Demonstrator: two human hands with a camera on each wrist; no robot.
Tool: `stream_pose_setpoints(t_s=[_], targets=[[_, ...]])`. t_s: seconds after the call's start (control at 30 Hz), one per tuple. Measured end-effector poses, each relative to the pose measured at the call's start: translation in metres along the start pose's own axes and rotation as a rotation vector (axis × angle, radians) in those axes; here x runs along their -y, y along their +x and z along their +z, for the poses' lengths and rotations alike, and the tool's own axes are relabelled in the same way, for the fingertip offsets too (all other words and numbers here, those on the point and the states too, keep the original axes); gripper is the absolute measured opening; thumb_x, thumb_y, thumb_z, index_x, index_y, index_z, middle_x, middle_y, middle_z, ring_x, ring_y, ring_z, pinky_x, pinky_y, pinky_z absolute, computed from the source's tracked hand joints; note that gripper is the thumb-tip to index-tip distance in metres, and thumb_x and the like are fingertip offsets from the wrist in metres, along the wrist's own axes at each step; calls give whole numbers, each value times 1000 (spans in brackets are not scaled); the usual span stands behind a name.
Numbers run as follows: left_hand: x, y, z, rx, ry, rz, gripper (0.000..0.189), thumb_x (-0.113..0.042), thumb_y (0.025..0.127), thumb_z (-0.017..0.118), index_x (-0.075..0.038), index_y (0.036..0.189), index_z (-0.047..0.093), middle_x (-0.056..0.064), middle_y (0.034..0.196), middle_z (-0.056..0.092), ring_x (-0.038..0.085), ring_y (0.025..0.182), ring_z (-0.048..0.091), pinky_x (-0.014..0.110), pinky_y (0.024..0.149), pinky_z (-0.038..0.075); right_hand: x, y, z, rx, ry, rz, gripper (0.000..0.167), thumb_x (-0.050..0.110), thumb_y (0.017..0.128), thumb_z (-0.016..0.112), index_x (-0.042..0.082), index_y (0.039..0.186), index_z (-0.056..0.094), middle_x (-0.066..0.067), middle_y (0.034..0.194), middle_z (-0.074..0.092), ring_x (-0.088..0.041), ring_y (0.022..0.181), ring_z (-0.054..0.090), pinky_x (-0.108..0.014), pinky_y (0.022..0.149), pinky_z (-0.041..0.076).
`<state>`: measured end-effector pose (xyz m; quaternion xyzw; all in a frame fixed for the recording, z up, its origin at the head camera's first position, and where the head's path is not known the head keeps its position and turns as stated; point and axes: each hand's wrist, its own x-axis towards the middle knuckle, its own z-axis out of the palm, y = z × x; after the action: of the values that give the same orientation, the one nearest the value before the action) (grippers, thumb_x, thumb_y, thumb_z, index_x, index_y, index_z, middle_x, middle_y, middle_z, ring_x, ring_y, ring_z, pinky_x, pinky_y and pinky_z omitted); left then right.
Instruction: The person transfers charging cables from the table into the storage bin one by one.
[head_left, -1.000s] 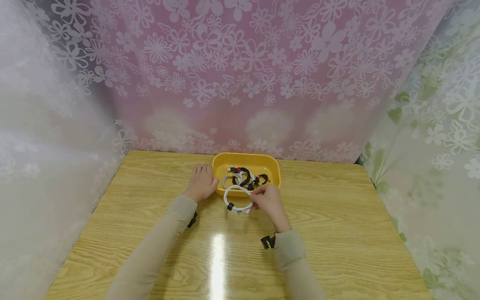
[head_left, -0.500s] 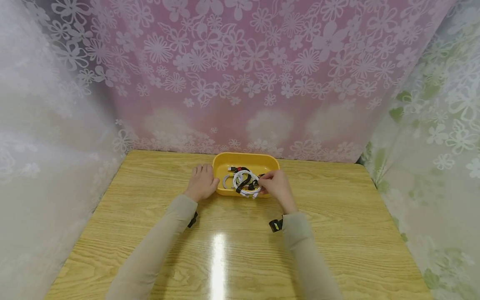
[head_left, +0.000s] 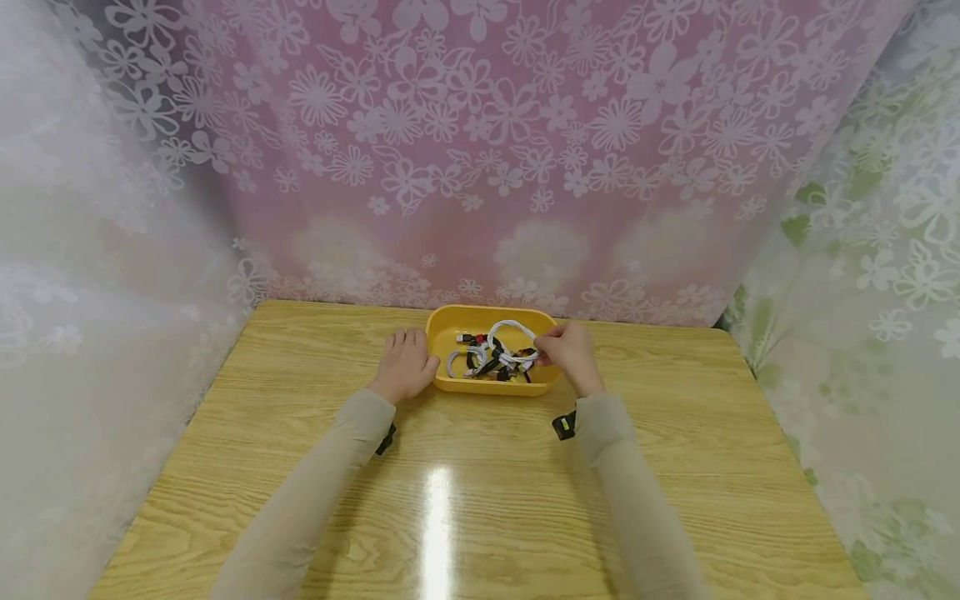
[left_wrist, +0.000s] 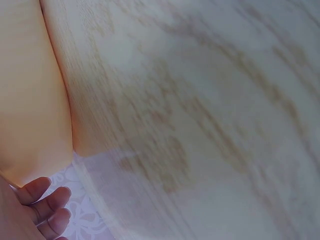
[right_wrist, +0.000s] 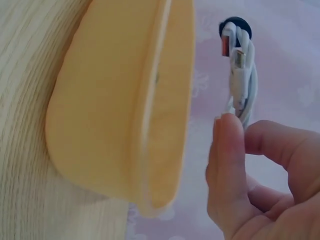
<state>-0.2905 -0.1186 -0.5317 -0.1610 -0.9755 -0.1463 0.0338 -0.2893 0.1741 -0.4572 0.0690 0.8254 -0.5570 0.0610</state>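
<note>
A coiled white charging cable (head_left: 511, 322) hangs over the right part of a yellow bin (head_left: 487, 387), and my right hand (head_left: 572, 357) pinches it between thumb and fingers. In the right wrist view the white cable (right_wrist: 241, 80) shows its plugs and a black tie (right_wrist: 243, 23), above the bin's rim (right_wrist: 145, 115). At the bin's left end rests my left hand (head_left: 402, 365), its thumb against the wall. The left wrist view shows its fingers (left_wrist: 52, 207) slightly bent beside the bin's wall (left_wrist: 32, 90).
Inside the bin lie a grey coiled cable (head_left: 451, 363), a black cable (head_left: 471, 339) with a red tie and other dark cables, partly hidden. Underneath is a wooden table (head_left: 480, 483). A pink floral curtain (head_left: 480, 167) hangs behind it, with pale cloths at both sides.
My right hand has carried the white cable from in front of the bin, up and to the right, over its inside. The left hand has stayed in place.
</note>
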Motion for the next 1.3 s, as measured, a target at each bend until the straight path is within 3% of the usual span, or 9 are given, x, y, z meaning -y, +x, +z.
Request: stream_pose_setpoints(t_s=[0.27,0.5,0.67,0.83,0.9,0.97,1.03,1.13,1.3], targets=[[1,0,1,10,7,-7,19,-23,98,44,-4,95,41,14,96,42,31,89,33,44,85,25,-8,18,-1,-57,-39,-2,22,5,90,64,-13,101,68,-28,94,69,-41,79,71,-40,70,58],[2,0,3,16,8,-6,20,-23,99,42,-4,97,42,15,98,44,32,91,36,45,87,27,-12,25,6,-88,-135,1,18,4,90,64,-12,95,69,-25,87,70,-42,80,71,-47,75,57],[2,-1,2,11,5,-1,20,-23,98,42,-4,97,43,16,99,44,32,92,37,46,88,28,-16,25,17,-129,-210,-67,16,1,88,63,-12,85,71,-22,74,70,-41,72,71,-46,66,58],[2,0,1,13,-1,2,20,-24,98,41,-4,95,42,15,97,43,32,92,36,46,88,27,-22,28,26,-189,-312,-115,18,-1,86,64,-7,70,70,-15,60,66,-33,58,69,-35,51,55],[2,0,1,17,-2,2,20,-24,98,41,-4,95,41,15,97,43,32,92,35,46,88,27,-24,29,29,-217,-387,-124,24,-2,84,65,-2,60,66,-9,51,60,-26,46,62,-30,45,49],[2,0,1,18,0,0,20,-24,98,41,-4,96,41,15,98,43,32,93,35,45,88,26,-25,30,31,-225,-469,-141,32,-3,83,64,4,53,55,-3,45,47,-17,38,47,-28,42,39],[3,0,2,18,3,0,20,-24,98,40,-4,96,41,15,99,43,32,93,35,45,88,26,-25,30,34,-221,-534,-162,40,-6,83,62,10,51,42,1,46,32,-13,41,31,-29,42,31],[3,0,2,23,9,-2,21,-24,99,40,-4,98,42,16,101,44,33,94,36,45,90,26,-25,30,37,-210,-598,-191,44,-8,83,59,14,56,32,2,54,20,-14,49,21,-30,45,26],[1,0,1,27,13,-3,21,-24,99,40,-3,99,42,18,103,45,34,97,37,46,92,27,-26,33,41,-188,-718,-166,24,-2,87,65,3,65,56,-5,55,42,-17,53,32,-34,51,33]])
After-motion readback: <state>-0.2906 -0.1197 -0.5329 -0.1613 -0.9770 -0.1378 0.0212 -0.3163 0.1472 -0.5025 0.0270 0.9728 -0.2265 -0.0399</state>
